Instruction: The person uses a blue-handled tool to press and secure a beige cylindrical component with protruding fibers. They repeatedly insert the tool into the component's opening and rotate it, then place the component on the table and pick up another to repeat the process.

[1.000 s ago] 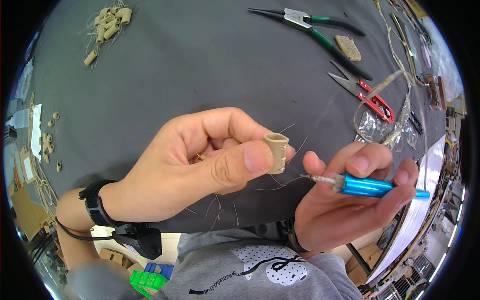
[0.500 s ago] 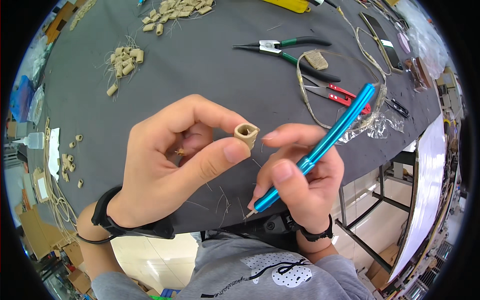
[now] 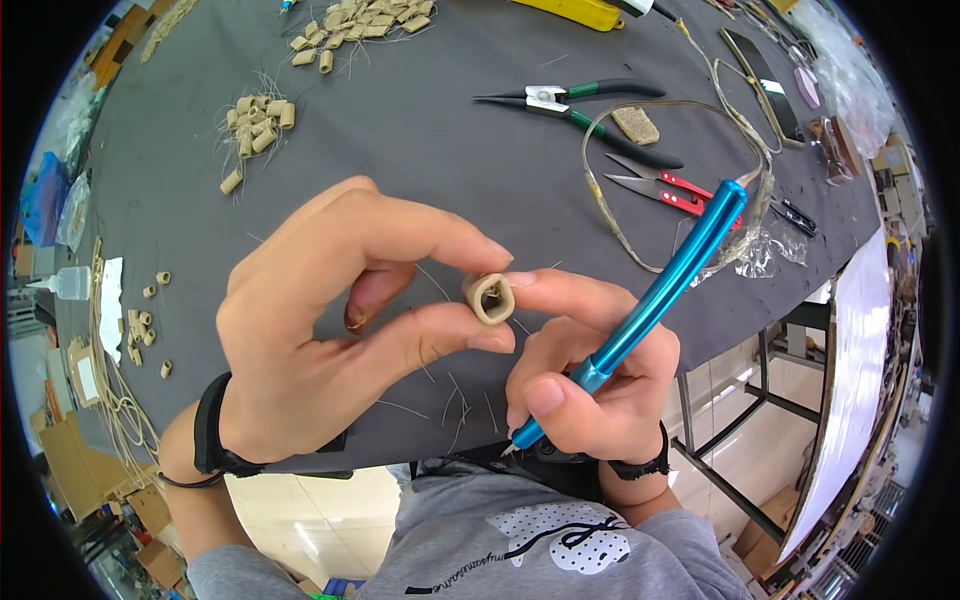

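Between thumb and forefinger, my left hand [image 3: 330, 300] pinches a small beige woven tube [image 3: 487, 299], its hollow end facing me with a few loose fibres inside. The forefinger of my right hand [image 3: 610, 370] touches the tube's right side. That same hand grips a shiny blue pen-shaped tool [image 3: 655, 305] slanting across the palm, its thin metal tip [image 3: 509, 450] pointing down toward the table's front edge. Loose thread ends [image 3: 455, 405] lie on the dark grey mat below the hands.
Beige tubes with threads form a pile [image 3: 257, 128] at left and a larger one [image 3: 360, 25] at the back. Circlip pliers [image 3: 570, 95], red-handled thread snips [image 3: 665, 185], a beige block [image 3: 635, 125] and a cord loop [image 3: 590, 190] lie at right. A phone [image 3: 765, 85] is farther right.
My left hand has turned the tube and lowered it slightly, so its opening faces me more. My right forefinger has come up against it. The blue tool has dipped a little.
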